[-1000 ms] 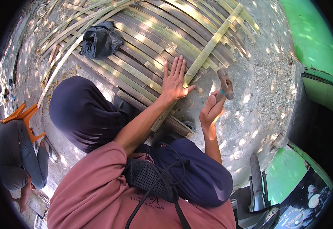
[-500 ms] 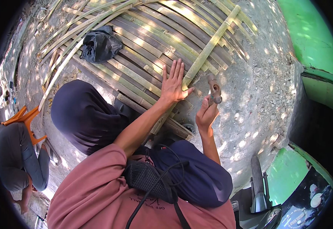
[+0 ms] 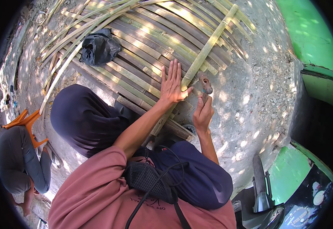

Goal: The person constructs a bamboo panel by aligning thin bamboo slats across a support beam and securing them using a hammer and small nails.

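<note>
My left hand (image 3: pixel 171 87) lies flat on the bamboo slat panel (image 3: pixel 143 72), fingers stretched out and pointing away from me. Its thumb reaches over the crosswise bamboo strip (image 3: pixel 208 47) that runs diagonally over the slats. To the right, my right hand (image 3: pixel 203 114) is closed around the handle of a hammer (image 3: pixel 205 84). The rusty metal head is up beside the near part of the crosswise strip, close to my left thumb. Whether the head touches the bamboo I cannot tell.
A black plastic bag (image 3: pixel 100 46) rests on the slats at upper left, beside long curved bamboo strips (image 3: pixel 74 49). Another person (image 3: pixel 19 156) sits by an orange plastic chair (image 3: pixel 28 121) at far left. A motorbike (image 3: pixel 260 194) stands at lower right, near a green wall (image 3: pixel 313 34).
My right hand and the hammer have moved a little left and the hammer head is nearer the crosswise strip. The left hand stays in place on the slats.
</note>
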Action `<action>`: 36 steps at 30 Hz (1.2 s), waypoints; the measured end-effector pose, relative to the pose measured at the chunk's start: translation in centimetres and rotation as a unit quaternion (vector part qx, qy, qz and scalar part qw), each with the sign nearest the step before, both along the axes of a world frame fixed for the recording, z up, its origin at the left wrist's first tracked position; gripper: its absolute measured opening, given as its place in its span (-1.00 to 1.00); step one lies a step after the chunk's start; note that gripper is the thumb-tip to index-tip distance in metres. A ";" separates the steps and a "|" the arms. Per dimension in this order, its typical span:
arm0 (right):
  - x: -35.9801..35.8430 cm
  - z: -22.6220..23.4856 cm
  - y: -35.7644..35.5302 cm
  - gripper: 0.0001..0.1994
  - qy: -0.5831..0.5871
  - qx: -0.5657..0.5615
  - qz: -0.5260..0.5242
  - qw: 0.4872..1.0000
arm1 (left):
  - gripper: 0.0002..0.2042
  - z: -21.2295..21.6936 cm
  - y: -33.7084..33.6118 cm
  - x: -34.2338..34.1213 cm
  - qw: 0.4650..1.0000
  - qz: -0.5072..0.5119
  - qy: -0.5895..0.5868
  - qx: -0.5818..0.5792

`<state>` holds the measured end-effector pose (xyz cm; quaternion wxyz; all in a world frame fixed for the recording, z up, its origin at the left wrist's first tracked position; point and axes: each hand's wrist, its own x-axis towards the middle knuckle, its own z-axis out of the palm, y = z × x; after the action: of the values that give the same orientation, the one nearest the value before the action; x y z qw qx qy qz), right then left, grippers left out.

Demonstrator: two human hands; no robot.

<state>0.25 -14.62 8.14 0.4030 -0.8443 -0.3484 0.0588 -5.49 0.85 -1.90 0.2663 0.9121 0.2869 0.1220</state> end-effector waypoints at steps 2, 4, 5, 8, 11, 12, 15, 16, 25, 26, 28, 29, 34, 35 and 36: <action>0.4 -1.3 -0.8 -0.77 0.022 -0.073 0.006 0.997 | 0.26 0.3 -0.2 0.3 1.000 -0.005 0.014 0.001; 0.7 -1.6 -0.8 -0.79 0.032 -0.161 0.012 0.986 | 0.26 0.2 -0.4 0.4 1.000 -0.008 0.025 0.005; 0.8 -1.7 -1.1 -0.79 0.037 -0.155 0.007 0.987 | 0.26 0.1 -0.5 0.5 1.000 -0.010 0.029 0.007; 0.9 -1.2 -0.6 -0.78 0.046 -0.101 -0.005 0.994 | 0.25 0.1 0.1 0.8 0.999 -0.007 0.038 0.015; 0.1 0.3 0.2 -0.78 0.026 -0.013 -0.017 0.999 | 0.24 -0.3 0.2 -0.3 0.999 0.000 0.040 0.012; 0.2 0.4 0.0 -0.77 0.005 0.009 -0.019 1.000 | 0.23 -0.3 0.1 0.0 0.999 0.001 0.034 0.012; 1.0 -2.4 -2.1 -0.78 0.003 -0.143 -0.003 0.990 | 0.23 -0.2 -0.8 1.1 1.000 -0.011 0.024 0.007; 1.4 -2.9 -1.5 -0.78 0.013 -0.220 0.013 0.975 | 0.24 -0.3 -0.5 1.3 1.000 -0.011 0.023 0.015; 1.0 0.0 -0.4 -0.79 -0.011 -0.020 0.015 1.000 | 0.27 -0.3 -0.3 0.8 0.999 -0.007 0.026 0.017; 1.0 -1.0 -0.8 -0.78 -0.007 -0.091 0.015 0.996 | 0.26 -0.2 -0.4 1.0 1.000 -0.013 0.021 0.015; 1.0 -2.6 -0.4 -0.79 0.039 -0.227 0.010 0.973 | 0.25 -0.5 -0.1 0.6 1.000 -0.017 0.014 0.019; 0.9 -2.7 -0.7 -0.78 0.042 -0.196 0.000 0.980 | 0.25 -0.4 -0.3 0.7 1.000 -0.017 0.013 0.017; 0.4 0.9 0.7 -0.77 0.037 -0.019 -0.015 0.999 | 0.24 -0.3 0.2 0.4 1.000 -0.006 0.006 0.008; 0.1 1.6 1.1 -0.77 0.025 0.024 -0.013 0.999 | 0.24 -0.3 0.3 0.1 1.000 -0.003 0.007 0.009; 0.1 1.7 0.6 -0.76 -0.002 0.032 -0.016 0.999 | 0.23 -0.2 0.3 0.1 1.000 -0.004 0.003 0.011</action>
<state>0.32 -13.99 9.79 0.4296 -0.8369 -0.3369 0.0396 -5.38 1.11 -2.08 0.2556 0.9164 0.2829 0.1217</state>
